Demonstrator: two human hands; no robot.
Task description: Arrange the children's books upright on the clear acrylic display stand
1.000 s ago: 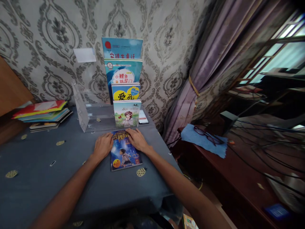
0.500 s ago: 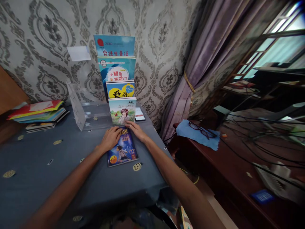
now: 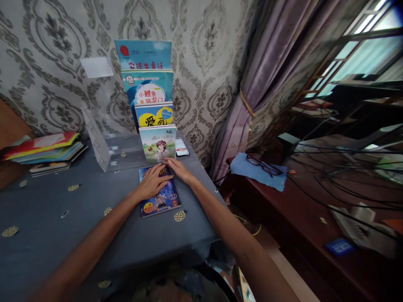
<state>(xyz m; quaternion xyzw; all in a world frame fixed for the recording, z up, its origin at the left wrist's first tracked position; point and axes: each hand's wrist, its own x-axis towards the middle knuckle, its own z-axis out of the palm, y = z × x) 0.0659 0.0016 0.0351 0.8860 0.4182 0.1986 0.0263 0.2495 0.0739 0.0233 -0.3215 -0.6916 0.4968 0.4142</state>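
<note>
While your left hand [image 3: 154, 182] lies palm down across the blue book [image 3: 171, 196], fingers loosely spread and gripping nothing visible, your right hand [image 3: 180, 171] is at that book's upper right, fingers stretched out and close together. You've got the right fingertips in front of the lower edge of the girl-cover book [image 3: 159, 144]; can't tell whether they touch it. Blue book sits flat on the tablecloth [image 3: 122, 243], front cover up, "(22)" readable near its lower right, just in front of the clear stand [image 3: 100, 144]. Upright in the stand, stepped behind the girl-cover book, you have a yellow-and-blue book [image 3: 157, 118], then a teal book [image 3: 149, 86], then a tall blue book [image 3: 145, 54] at the back. White card [image 3: 97, 67] at the stand's upper left. Beyond your right hand, a pixelated phone-like item [image 3: 181, 147] lies beside the stand. Off to your left, a pile of books and folders [image 3: 44, 147], red and yellow on top. To your right, the dark red desk [image 3: 299, 218] carries a blue cloth [image 3: 252, 174] with glasses [image 3: 266, 165] on it, plus tangled black cables [image 3: 340, 191].
</note>
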